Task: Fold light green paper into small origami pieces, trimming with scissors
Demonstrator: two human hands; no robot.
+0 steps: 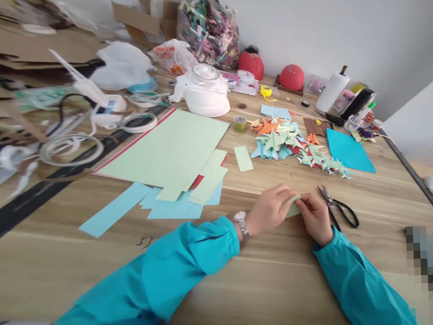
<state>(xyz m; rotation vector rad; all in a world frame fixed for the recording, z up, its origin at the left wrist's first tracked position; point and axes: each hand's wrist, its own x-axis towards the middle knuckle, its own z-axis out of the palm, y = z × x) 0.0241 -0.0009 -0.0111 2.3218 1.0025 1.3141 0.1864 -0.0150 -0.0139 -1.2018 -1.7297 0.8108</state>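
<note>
Between my two hands is a small piece of pale green paper (293, 210), partly hidden by the fingers. My left hand (271, 209), with a watch (241, 224) at its wrist, pinches the paper's left side. On the other side, the fingers of my right hand (315, 216) close on its right edge. Black-handled scissors (341, 209) lie on the table just right of my right hand. A pale green paper rectangle (244, 158) rests flat beyond my left hand. Folded paper stars (281, 137) in green, orange and blue are heaped farther back.
Large green sheets (166, 150) and blue strips (115, 209) lie to the left. Behind them stand a white wrapped bundle (206, 94) and coils of white tape (72, 147). A turquoise sheet (350, 150), a white roll (333, 91) and red domed objects (291, 78) sit toward the back right.
</note>
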